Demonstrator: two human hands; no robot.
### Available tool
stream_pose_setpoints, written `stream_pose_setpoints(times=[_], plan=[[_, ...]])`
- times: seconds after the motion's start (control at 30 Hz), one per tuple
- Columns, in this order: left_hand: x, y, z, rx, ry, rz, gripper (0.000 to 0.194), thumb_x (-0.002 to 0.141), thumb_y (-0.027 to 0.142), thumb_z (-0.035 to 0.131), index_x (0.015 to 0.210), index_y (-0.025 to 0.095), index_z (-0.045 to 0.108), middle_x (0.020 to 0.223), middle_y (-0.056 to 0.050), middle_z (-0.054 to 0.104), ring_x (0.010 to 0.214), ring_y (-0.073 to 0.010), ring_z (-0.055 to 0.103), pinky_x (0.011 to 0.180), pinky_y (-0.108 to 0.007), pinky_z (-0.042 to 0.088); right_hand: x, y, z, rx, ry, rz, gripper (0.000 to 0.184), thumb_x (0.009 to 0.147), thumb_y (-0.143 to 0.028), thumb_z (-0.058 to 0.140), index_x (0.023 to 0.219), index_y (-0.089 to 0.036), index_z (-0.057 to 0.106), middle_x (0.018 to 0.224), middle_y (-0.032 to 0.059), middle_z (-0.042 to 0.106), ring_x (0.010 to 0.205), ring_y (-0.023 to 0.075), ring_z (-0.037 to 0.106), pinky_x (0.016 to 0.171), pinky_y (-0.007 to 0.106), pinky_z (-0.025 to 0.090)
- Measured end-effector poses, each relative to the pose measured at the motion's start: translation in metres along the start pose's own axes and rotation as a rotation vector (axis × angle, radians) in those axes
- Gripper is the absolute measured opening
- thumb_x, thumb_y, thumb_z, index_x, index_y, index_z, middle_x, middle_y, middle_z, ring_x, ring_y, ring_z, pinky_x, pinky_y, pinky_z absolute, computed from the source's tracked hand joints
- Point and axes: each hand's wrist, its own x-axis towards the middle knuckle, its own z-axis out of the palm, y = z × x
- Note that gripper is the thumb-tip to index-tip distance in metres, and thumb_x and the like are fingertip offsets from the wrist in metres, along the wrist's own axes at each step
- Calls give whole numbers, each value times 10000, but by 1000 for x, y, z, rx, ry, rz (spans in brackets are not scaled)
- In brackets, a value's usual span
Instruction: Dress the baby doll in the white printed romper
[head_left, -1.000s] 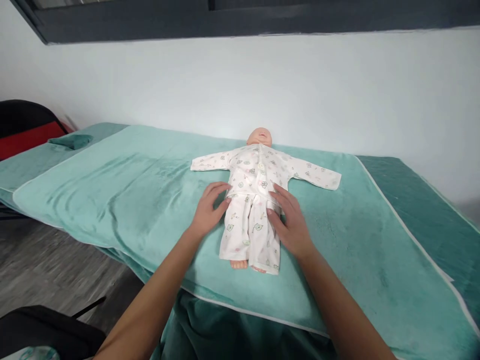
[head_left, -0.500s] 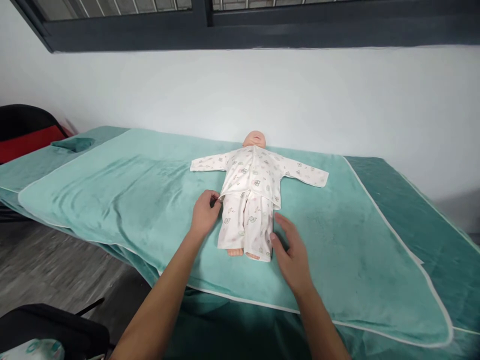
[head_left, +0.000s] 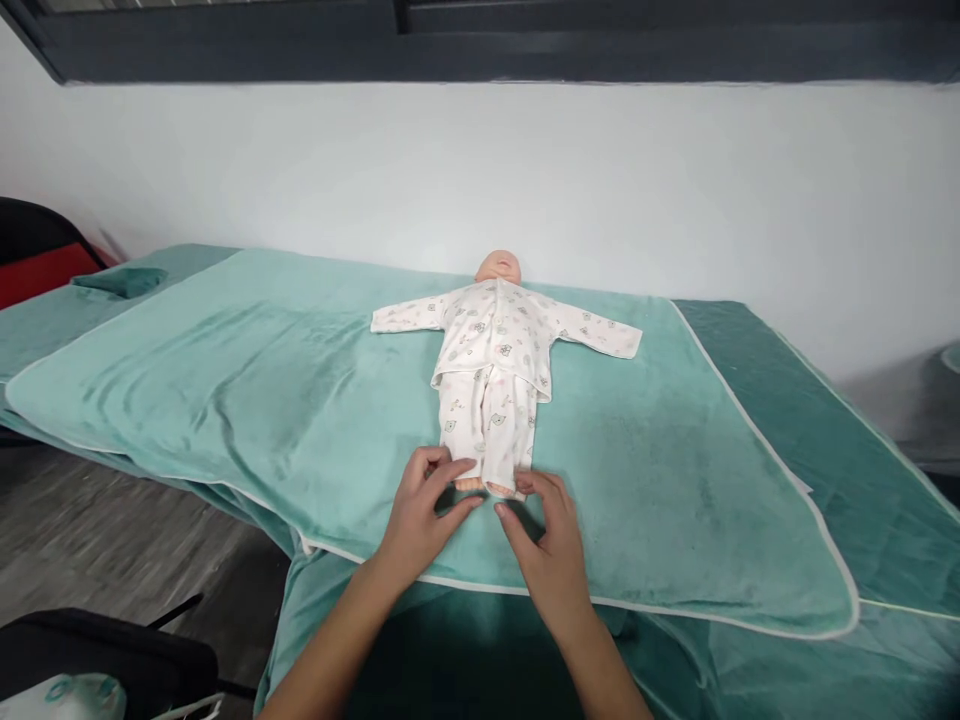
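Observation:
A baby doll (head_left: 499, 266) lies on its back, dressed in a white patterned shirt (head_left: 495, 325) with both sleeves spread out. Its matching trousers (head_left: 469, 415) reach down to the feet, where only the toes (head_left: 471, 484) show below the cuffs. My left hand (head_left: 426, 505) is at the left trouser leg's cuff, fingertips touching the cloth, thumb held apart below the foot. At the other cuff is my right hand (head_left: 547, 530), its fingers on the hem and its thumb apart near the toes. Neither hand grips anything.
A light green blanket (head_left: 675, 480) covers the darker green bed cover (head_left: 810, 380) under the doll. Behind is a white wall (head_left: 480, 170) below a dark window frame (head_left: 480, 50). A black chair (head_left: 105, 650) stands at the lower left, a red and black one (head_left: 45, 265) farther back.
My left hand has left the shirt's hem and moved down to the trouser cuff. My right hand has shifted from beside the leg to the other cuff. The view has moved slightly.

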Motion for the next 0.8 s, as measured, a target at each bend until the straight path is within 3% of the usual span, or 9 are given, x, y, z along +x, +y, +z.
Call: stream_pose_setpoints(times=[0.1, 0.2, 0.43, 0.5, 0.63, 0.8], plan=[[5, 4, 7, 46, 84, 53, 236, 911, 244, 681, 1146, 230, 659, 1043, -47, 555, 966, -157, 599, 857, -299, 528, 13, -7, 5, 125, 13, 14, 122, 942, -258, 672, 1017, -240, 577, 972, 12, 563, 885, 160, 576, 803, 314, 486], [8, 8, 8, 17, 168, 47, 223, 897, 197, 677, 1115, 209, 631, 1009, -35, 560, 930, -146, 608, 815, -278, 528, 17, -13, 7, 187, -21, 10, 156, 957, -243, 652, 869, -226, 524, 886, -8, 524, 812, 137, 537, 745, 283, 455], [-2, 7, 6, 54, 272, 100, 232, 885, 128, 657, 1103, 201, 626, 980, -28, 500, 882, -131, 571, 777, -270, 525, 4, -20, 4, 165, 33, 74, 118, 979, -230, 601, 878, -227, 542, 890, -1, 535, 788, 134, 543, 710, 276, 467], [-5, 4, 7, 122, 258, 149, 251, 887, 116, 647, 1121, 208, 637, 1002, -40, 495, 901, -141, 567, 796, -292, 534, 1, -22, 3, 107, 80, 65, 57, 968, -239, 622, 961, -238, 566, 969, 18, 557, 857, 149, 573, 755, 294, 502], [-7, 3, 6, 194, 230, 187, 264, 892, 118, 633, 1137, 212, 664, 1019, -58, 504, 934, -165, 574, 810, -320, 554, 5, -30, 9, -91, 125, -55, 272, 949, -243, 647, 1208, -265, 568, 1282, 101, 533, 1200, 239, 543, 939, 404, 535], [-2, 10, 1, 151, 223, 192, 255, 914, 107, 607, 1128, 225, 681, 1020, -59, 503, 955, -158, 570, 825, -296, 565, 23, -39, 25, -358, -7, -190, 218, 929, -175, 604, 1141, -228, 594, 1433, 146, 491, 1359, 355, 420, 1036, 600, 468]])
